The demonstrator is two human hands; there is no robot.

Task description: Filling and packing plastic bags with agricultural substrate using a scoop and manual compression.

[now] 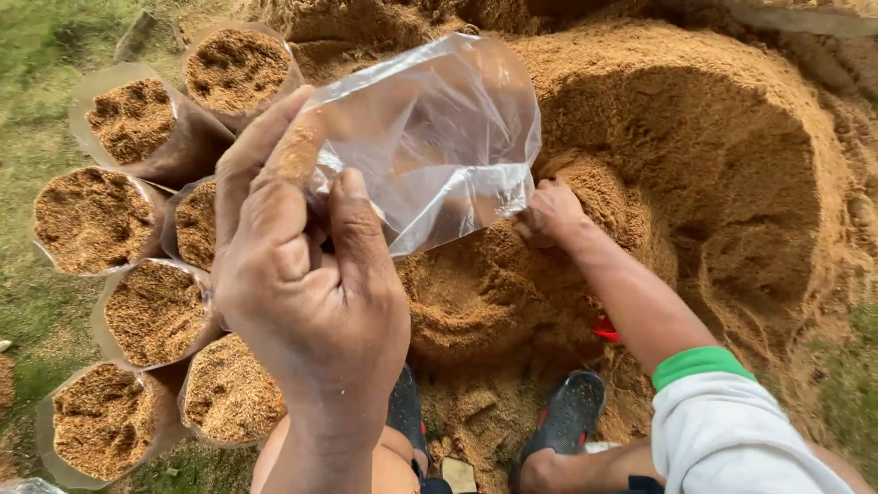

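Note:
My left hand (302, 274) is raised close to the camera and pinches the rim of an empty clear plastic bag (439, 137), which hangs open and crumpled above the pile. My right hand (549, 212) reaches down with its fingers closed, pressed into a big heap of brown sawdust (695, 165), just under the bag's lower edge. Whether it holds sawdust I cannot tell. The right arm wears a white sleeve with a green cuff (700, 363).
Several clear bags filled with sawdust (155, 311) stand upright in a cluster at the left, on grass (27, 110). My feet in dark sandals (567, 412) rest at the foot of the heap. A hollow is scooped in the heap at the right.

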